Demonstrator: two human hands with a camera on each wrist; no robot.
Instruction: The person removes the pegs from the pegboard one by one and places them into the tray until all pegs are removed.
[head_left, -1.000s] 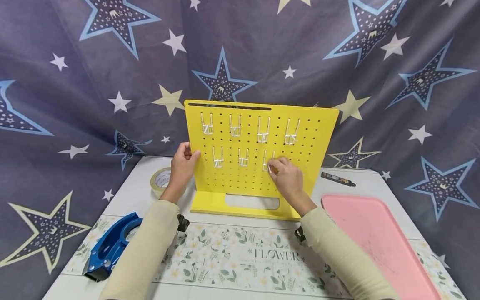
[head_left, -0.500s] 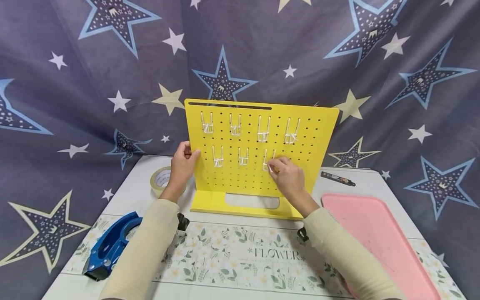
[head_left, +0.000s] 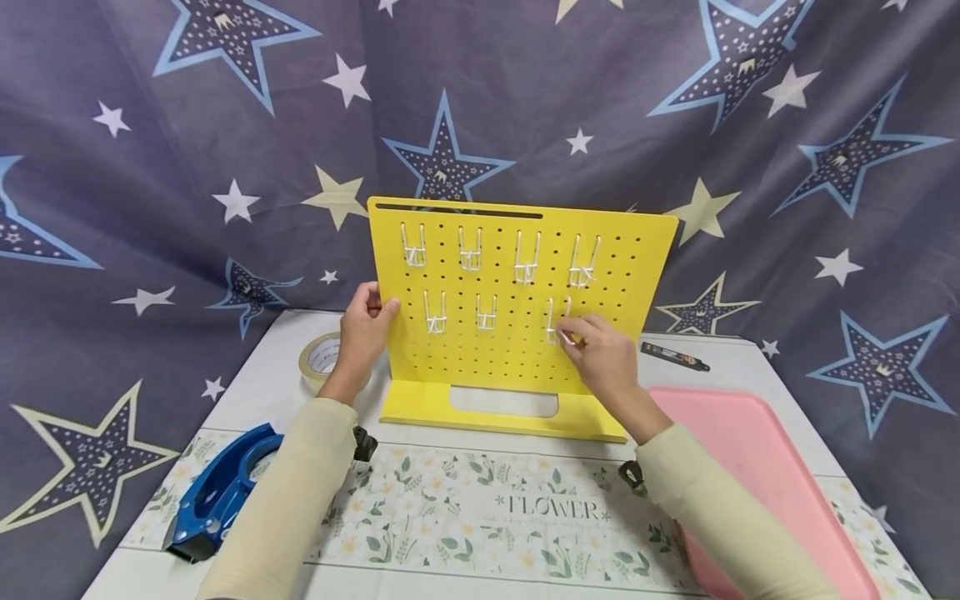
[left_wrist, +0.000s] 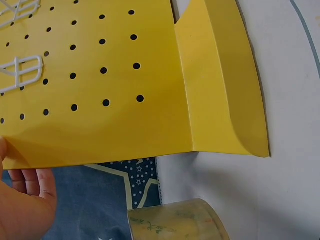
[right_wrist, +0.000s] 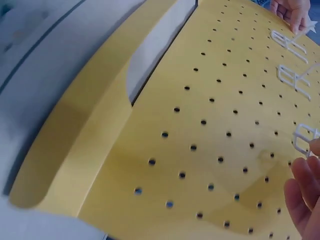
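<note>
A yellow pegboard [head_left: 487, 362] stands upright on its base in the middle of the table. My left hand [head_left: 363, 337] grips its left edge, thumb in front and fingers behind. In the lower row, my right hand [head_left: 606, 362] pinches a white wire hook [head_left: 550, 315] against the board's face; the fingers cover part of it. Whether that hook's prongs sit in the holes, I cannot tell. Further left in this row hang a white hook [head_left: 487, 321] and another hook [head_left: 436, 323]. Several more white hooks line the upper row, among them a hook [head_left: 527, 271] above the right hand.
A roll of tape [head_left: 317, 360] sits behind the left wrist. At the front left lies a blue tape dispenser [head_left: 217, 492]. On the right are a pink tray [head_left: 731, 433] and a black marker [head_left: 673, 357]. A starry curtain [head_left: 600, 108] hangs behind.
My right hand has moved to the right along the lower row, and the pinched hook has shifted with it, farther from its neighbour. The left hand keeps its grip on the board's edge.
</note>
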